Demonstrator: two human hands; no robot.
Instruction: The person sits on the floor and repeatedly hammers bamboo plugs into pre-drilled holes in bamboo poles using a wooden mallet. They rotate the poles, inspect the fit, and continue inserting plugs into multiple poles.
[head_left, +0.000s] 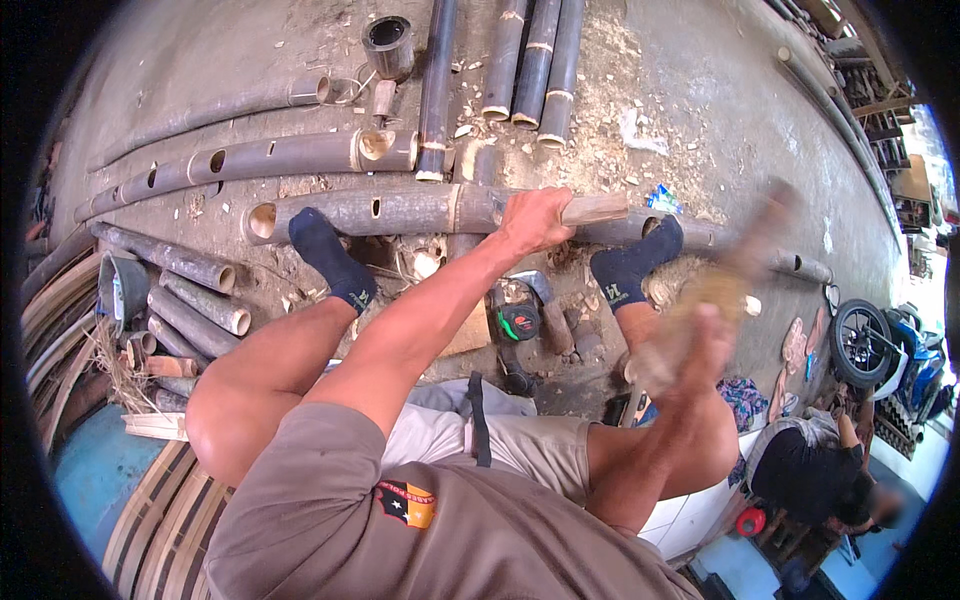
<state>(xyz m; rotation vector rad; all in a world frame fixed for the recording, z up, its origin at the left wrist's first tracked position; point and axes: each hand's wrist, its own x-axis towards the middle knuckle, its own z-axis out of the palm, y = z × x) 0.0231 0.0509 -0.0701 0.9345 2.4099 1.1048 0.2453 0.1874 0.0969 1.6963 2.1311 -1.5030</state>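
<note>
My left hand (538, 220) is closed round a tool with a pale wooden handle (596, 208), which juts out to the right over a long bamboo pole (410, 212). Its working end is hidden by my fist. Motion smears my right hand (706, 348), raised on the right and wrapped round a wooden club (730, 275). The pole lies crosswise on the floor with holes cut in it, and my feet in dark socks (335, 262) press on it. Another bamboo piece (470, 235) crosses beneath it.
Further bamboo poles (260, 162) lie beyond and to the left. A tape measure (518, 320) and a hammer-like tool (535, 286) rest between my legs. Wood chips litter the floor. At lower right a person (810, 465) crouches near a motorcycle wheel (860, 343).
</note>
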